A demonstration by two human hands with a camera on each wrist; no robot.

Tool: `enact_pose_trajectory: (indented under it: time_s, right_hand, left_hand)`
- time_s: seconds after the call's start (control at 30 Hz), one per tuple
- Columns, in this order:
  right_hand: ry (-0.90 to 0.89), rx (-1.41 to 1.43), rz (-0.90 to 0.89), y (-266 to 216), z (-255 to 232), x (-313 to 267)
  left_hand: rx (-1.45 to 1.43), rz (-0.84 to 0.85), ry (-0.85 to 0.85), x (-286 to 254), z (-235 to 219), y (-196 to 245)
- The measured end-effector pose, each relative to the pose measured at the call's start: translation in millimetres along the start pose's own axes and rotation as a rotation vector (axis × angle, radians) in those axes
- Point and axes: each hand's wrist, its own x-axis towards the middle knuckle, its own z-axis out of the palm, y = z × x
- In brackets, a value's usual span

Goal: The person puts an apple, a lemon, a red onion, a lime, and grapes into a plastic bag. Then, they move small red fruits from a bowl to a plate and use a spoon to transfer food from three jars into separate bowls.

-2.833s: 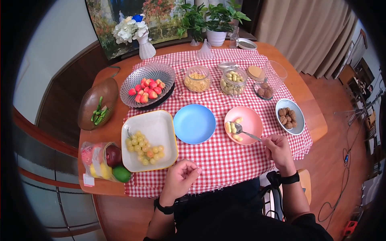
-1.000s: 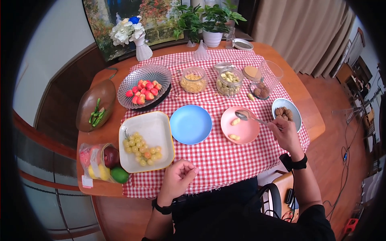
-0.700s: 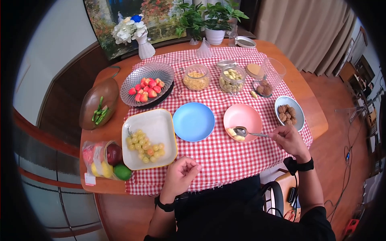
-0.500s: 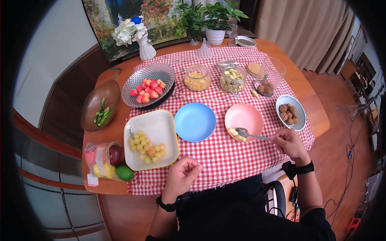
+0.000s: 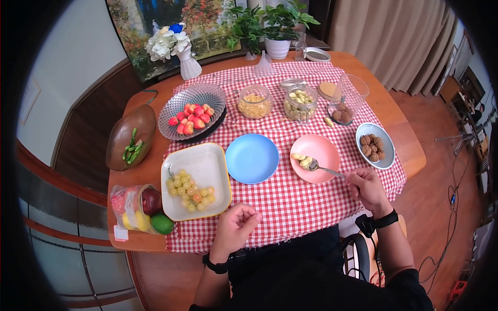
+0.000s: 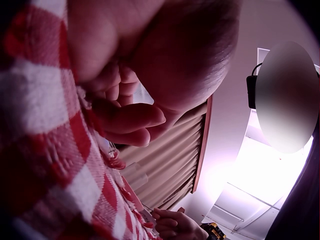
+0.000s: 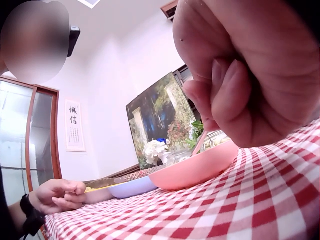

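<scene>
My right hand point(image 5: 367, 189) pinches the handle of a metal spoon point(image 5: 328, 170) by its end. The bowl of the spoon lies low over the pink plate point(image 5: 328, 147), right against a few shelled-looking yellow peanuts point(image 5: 300, 157). In the right wrist view, the curled fingers point(image 7: 232, 95) hide most of the spoon, above the side of the pink plate point(image 7: 200, 167). My left hand point(image 5: 236, 228) rests on the checked cloth at the near edge, fingers loosely curled, holding nothing. Another peanut point(image 5: 329, 122) lies on the cloth beyond the pink plate.
Beside the pink plate sits a blue plate point(image 5: 252, 160); left of it, a white dish point(image 5: 218, 171) with grapes. A walnut bowl point(image 5: 385, 161) stands at right. Behind are a peanut jar point(image 5: 301, 106), a cornflake-like jar point(image 5: 254, 103) and a tilted clear container point(image 5: 355, 93).
The right hand lifted the spoon, then lowered it to the peanuts in the pink plate and shifted them slightly away. A peanut now lies on the cloth behind. The left hand stays put.
</scene>
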Motion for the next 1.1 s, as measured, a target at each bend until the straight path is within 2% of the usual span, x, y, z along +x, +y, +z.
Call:
enact_pose_trajectory:
  time_s: [0.23,0.57,0.63,0.83,0.93,1.07,1.1]
  right_hand:
    - [0.067,0.028,-0.006,-1.3,1.7,1.8]
    - [0.058,0.091,0.011,-8.1,5.6,3.3]
    - [0.055,0.164,-0.032,-15.5,3.9,0.7]
    - [0.029,0.145,-0.113,-64.6,-7.7,4.4]
    - [0.154,0.066,-0.204,-97.0,-1.8,18.3]
    - [0.209,-0.085,-0.283,-135.5,5.3,54.2]
    - [0.257,-0.334,-0.401,-140.2,11.3,66.7]
  left_hand:
    - [0.005,-0.001,-0.018,0.6,-1.5,1.4]
    - [-0.036,-0.006,-0.004,0.6,-1.2,-0.4]
    - [-0.034,0.009,0.000,0.5,-1.0,-0.7]
    - [-0.048,0.013,-0.010,0.4,-1.4,-0.8]
    - [-0.089,-0.005,-0.016,-0.2,-1.1,1.7]
    - [-0.088,-0.015,-0.049,-0.3,-4.7,-1.3]
    - [-0.044,-0.007,-0.053,-0.7,-5.5,0.6]
